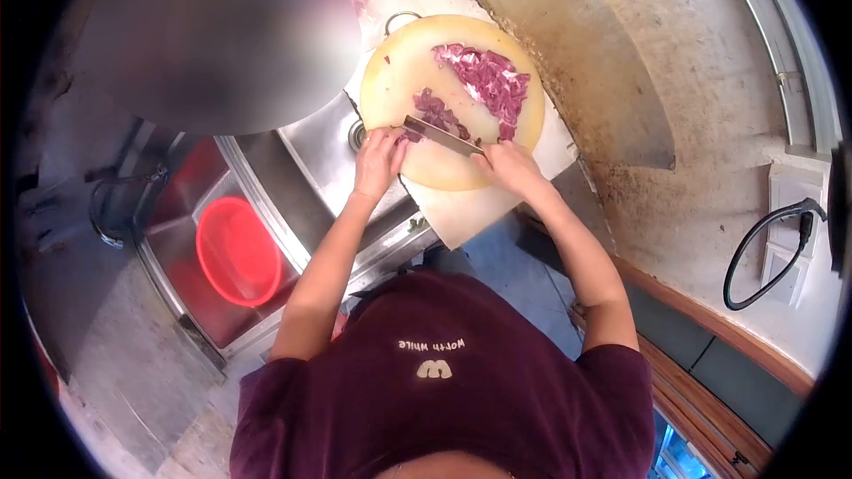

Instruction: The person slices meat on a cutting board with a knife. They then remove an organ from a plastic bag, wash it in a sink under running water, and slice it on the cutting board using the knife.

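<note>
Right of the right hand (512, 165), a stained, pale wall (706, 115) carries white plates (793, 182), with a wooden strip (710, 321) along its lower edge. Bluish floor (519, 270) shows below that hand; a metal sink (260, 198) stands left of the left hand (380, 161)

Open to passage: the far-left part of the round board (389, 89) and a bare strip nearer than the knife (448, 137). Barred across the middle by that blade, spanning from left hand (380, 158) to right hand (512, 165), with cut meat (435, 111) just beyond. Obstructed rightward by the larger meat pile (493, 78), then the wall (710, 115). Open above the red basin (240, 253); far left hidden by blur.
</note>
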A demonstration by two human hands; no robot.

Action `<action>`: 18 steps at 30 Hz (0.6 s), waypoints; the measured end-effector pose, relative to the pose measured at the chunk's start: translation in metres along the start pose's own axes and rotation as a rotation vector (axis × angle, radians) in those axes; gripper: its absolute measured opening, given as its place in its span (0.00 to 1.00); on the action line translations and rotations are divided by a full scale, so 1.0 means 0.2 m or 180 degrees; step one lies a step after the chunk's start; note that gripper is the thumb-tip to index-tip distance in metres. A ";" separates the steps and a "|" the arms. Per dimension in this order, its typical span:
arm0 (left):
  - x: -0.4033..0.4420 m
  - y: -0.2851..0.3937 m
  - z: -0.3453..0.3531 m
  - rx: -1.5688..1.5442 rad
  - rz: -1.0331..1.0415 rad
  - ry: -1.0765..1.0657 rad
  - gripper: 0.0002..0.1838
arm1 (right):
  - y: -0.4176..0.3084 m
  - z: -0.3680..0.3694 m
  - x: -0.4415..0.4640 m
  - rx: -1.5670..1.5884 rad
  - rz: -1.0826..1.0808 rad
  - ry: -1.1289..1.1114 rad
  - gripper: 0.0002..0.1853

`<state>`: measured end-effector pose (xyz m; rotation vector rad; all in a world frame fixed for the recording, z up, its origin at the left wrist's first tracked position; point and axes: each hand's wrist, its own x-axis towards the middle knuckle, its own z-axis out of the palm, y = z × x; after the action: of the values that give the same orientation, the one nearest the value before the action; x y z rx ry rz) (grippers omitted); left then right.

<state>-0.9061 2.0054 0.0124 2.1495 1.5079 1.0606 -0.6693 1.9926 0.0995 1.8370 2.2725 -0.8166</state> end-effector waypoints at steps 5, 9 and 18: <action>0.00 -0.01 0.01 -0.0089 0.0182 0.0058 0.07 | -0.07 0.04 0.03 -0.0053 -0.0358 0.0198 0.12; -0.01 -0.03 0.01 -0.0154 0.0254 0.0144 0.07 | -0.20 0.14 0.24 -0.0044 -0.0720 0.0335 0.12; -0.06 -0.01 -0.03 -0.0145 0.0208 -0.0001 0.06 | -0.10 0.05 0.09 0.0135 -0.0141 0.0063 0.13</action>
<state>-0.9145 1.9952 0.0113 2.1812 1.4083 1.1050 -0.6954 2.0015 0.0911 1.8264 2.3336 -0.8634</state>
